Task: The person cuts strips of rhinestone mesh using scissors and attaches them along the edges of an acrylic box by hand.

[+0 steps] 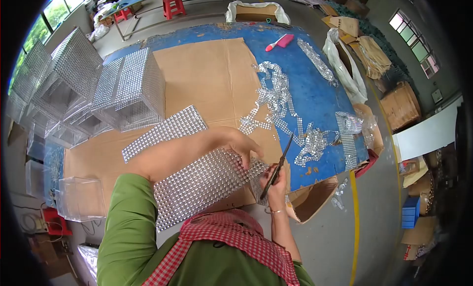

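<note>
Daylight shows in the windows (65, 5) at both upper sides, brightest at left. The room is evenly lit, with soft shadows and small glints on the studded sheet (204, 185). Wide-angle distortion bends the edges; the corners fall black.

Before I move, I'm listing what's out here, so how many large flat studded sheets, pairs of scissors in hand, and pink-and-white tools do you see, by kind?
Large studded: 2, the held sheet and the lying sheet
Scissors in hand: 1
Pink-and-white tool: 1
Total: 4
</note>
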Tool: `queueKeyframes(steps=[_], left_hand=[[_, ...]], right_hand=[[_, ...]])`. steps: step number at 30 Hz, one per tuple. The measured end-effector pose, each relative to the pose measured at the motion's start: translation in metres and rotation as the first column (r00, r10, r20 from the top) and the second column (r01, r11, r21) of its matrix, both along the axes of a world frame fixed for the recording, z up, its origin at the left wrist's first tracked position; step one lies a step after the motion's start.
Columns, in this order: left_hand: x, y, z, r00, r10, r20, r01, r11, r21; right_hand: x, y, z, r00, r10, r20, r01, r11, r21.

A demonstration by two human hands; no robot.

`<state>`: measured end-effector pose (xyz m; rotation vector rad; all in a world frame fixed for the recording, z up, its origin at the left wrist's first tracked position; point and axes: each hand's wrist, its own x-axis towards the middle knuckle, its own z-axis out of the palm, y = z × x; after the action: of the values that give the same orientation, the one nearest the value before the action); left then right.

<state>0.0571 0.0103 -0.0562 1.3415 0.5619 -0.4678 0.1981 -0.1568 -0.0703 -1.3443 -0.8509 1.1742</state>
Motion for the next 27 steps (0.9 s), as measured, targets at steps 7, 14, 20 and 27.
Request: queueKeyframes(steps=[7,14,20,27], left_hand=[[-0.013,0.004,0.005,0.995,0.079,0.052,-0.066,0.974,-0.215],[-0.016,0.004,0.008,0.991,0.109,0.078,-0.088,0.968,-0.237],[-0.018,0.002,0.012,0.986,0.155,0.056,-0.133,0.949,-0.286],[-0.019,0.000,0.013,0.983,0.168,0.068,-0.143,0.949,-0.280]], right_hand=[[0.038,-0.089,0.042,0.676,0.575,0.461,-0.486,0.818,-0.308],[0.031,-0.109,0.035,0.601,0.612,0.515,-0.389,0.786,-0.480],[0.025,-0.100,0.039,0.566,0.632,0.529,-0.385,0.770,-0.509],[0.015,-0.077,0.062,0.412,0.602,0.684,-0.347,0.798,-0.493]])
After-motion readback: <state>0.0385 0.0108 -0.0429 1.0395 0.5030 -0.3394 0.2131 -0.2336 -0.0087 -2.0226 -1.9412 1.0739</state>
